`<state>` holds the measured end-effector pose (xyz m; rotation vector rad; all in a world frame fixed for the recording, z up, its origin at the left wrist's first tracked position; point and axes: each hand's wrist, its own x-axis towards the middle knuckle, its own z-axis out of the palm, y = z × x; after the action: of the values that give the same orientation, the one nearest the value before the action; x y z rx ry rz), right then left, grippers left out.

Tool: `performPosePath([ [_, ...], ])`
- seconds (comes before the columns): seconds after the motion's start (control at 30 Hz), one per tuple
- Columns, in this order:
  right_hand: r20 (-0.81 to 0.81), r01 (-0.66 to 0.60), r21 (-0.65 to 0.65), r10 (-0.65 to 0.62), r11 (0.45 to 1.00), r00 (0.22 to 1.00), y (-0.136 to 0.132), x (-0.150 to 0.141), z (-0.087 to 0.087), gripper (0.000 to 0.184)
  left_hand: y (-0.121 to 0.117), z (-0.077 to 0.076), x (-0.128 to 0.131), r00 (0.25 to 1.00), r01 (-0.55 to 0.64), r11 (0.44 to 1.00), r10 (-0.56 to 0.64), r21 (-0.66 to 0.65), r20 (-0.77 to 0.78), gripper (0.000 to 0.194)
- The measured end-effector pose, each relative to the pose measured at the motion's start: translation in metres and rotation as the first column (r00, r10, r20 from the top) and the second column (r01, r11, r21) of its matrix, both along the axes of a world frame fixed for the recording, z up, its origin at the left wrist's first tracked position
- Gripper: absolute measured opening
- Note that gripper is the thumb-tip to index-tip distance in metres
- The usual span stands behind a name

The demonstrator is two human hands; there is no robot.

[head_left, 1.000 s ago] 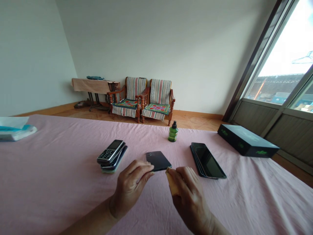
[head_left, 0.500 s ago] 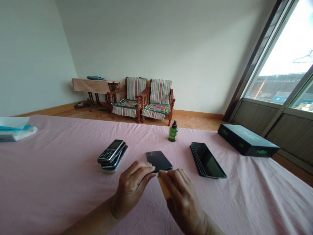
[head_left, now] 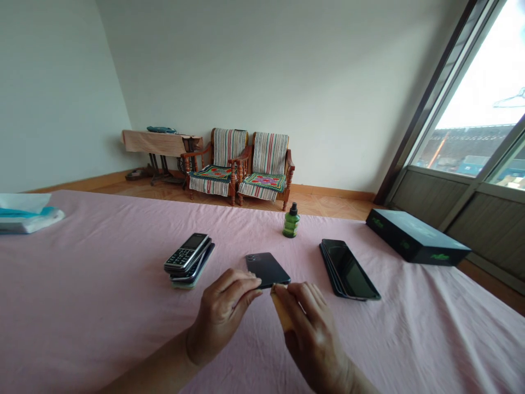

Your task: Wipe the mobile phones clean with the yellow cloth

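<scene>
A black phone (head_left: 266, 268) lies face down on the pink cloth (head_left: 102, 273) in front of me. My left hand (head_left: 223, 314) rests on the cloth with its fingertips pinching the phone's near edge. My right hand (head_left: 314, 334) is closed round a small tan pad (head_left: 282, 309), whose tip touches the phone's near corner. A green spray bottle (head_left: 291, 221) stands upright beyond the phone.
A stack of phones topped by a keypad phone (head_left: 187, 261) lies to the left. Another stack of dark phones (head_left: 348, 269) lies to the right. A black box (head_left: 416, 236) sits at the far right edge, a tissue pack (head_left: 27, 213) at the far left.
My right hand with the tan pad slid left along the phone's near edge, then back a little to the right. The left hand stayed on the phone.
</scene>
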<state>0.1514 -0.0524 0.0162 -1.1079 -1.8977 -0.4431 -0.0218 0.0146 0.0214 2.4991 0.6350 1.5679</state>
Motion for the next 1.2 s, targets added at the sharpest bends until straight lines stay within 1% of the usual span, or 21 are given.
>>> performPosePath([
  [0.13,0.004,-0.043,-0.014,0.043,0.999,0.999,0.001,-0.001,0.0,0.032,0.0,0.0,0.0,1.0,-0.003,1.0,0.003,0.002,0.008,0.013],
  [0.27,-0.008,-0.011,0.001,0.011,1.0,1.0,-0.001,-0.001,0.0,0.028,0.001,-0.002,-0.001,1.0,0.014,1.0,-0.014,-0.007,-0.004,0.016],
  [0.33,-0.012,-0.019,-0.004,0.019,1.0,1.0,-0.001,-0.002,-0.001,0.029,0.001,-0.002,-0.001,1.0,0.017,1.0,-0.017,-0.009,-0.006,0.016],
  [0.43,-0.007,-0.034,-0.014,0.034,0.999,0.999,-0.001,-0.003,-0.003,0.029,0.0,-0.001,0.0,1.0,0.011,1.0,-0.011,-0.003,-0.001,0.014],
  [0.5,-0.021,-0.009,-0.004,0.009,1.0,1.0,0.001,-0.001,-0.003,0.025,0.0,0.001,0.001,1.0,0.007,1.0,-0.007,0.003,-0.002,0.012],
  [0.6,-0.118,0.05,-0.005,-0.05,0.999,0.992,0.005,0.006,-0.002,0.023,0.0,0.004,0.0,1.0,-0.005,1.0,0.005,0.021,0.006,0.011],
  [0.67,-0.263,0.073,-0.041,-0.081,0.996,0.961,0.009,0.012,-0.001,0.022,0.0,0.005,-0.001,1.0,-0.017,0.999,0.016,0.035,0.015,0.011],
  [0.73,-0.453,0.054,-0.112,-0.099,0.992,0.886,0.012,0.015,0.0,0.017,0.0,0.006,-0.002,1.0,-0.014,0.999,0.013,0.042,0.021,0.012],
  [0.8,-0.641,-0.049,-0.209,-0.099,0.977,0.761,0.014,0.015,0.0,0.012,0.0,0.004,-0.002,1.0,0.016,0.999,-0.016,0.037,0.019,0.014],
  [0.83,-0.728,-0.131,-0.258,-0.104,0.957,0.678,0.015,0.014,-0.001,0.014,-0.001,0.003,-0.002,0.999,0.035,0.999,-0.036,0.03,0.016,0.015],
  [0.9,-0.867,-0.315,-0.324,-0.147,0.892,0.476,0.016,0.011,-0.002,0.021,-0.001,0.001,-0.001,0.997,0.071,0.997,-0.071,0.012,0.011,0.017],
  [0.97,-0.933,-0.456,-0.333,-0.218,0.825,0.288,0.015,0.007,-0.002,0.029,-0.001,-0.001,0.0,0.996,0.093,0.996,-0.093,-0.003,0.012,0.019],
  [1.0,-0.945,-0.498,-0.324,-0.246,0.805,0.216,0.015,0.006,-0.001,0.031,-0.001,-0.002,0.001,0.995,0.099,0.995,-0.099,-0.007,0.015,0.02],
  [1.03,-0.95,-0.526,-0.312,-0.266,0.791,0.163,0.014,0.005,0.0,0.033,-0.001,-0.002,0.001,0.995,0.103,0.995,-0.103,-0.011,0.016,0.021],
  [1.07,-0.952,-0.544,-0.301,-0.278,0.783,0.127,0.014,0.004,0.001,0.034,-0.001,-0.003,0.001,0.994,0.106,0.994,-0.106,-0.014,0.017,0.022],
  [1.13,-0.953,-0.564,-0.284,-0.295,0.775,0.075,0.014,0.004,0.002,0.034,0.0,-0.004,0.0,0.994,0.112,0.993,-0.112,-0.023,0.015,0.024],
  [1.2,-0.953,-0.572,-0.269,-0.299,0.775,0.043,0.014,0.005,0.002,0.032,-0.001,-0.004,0.0,0.992,0.122,0.992,-0.122,-0.035,0.007,0.025],
])
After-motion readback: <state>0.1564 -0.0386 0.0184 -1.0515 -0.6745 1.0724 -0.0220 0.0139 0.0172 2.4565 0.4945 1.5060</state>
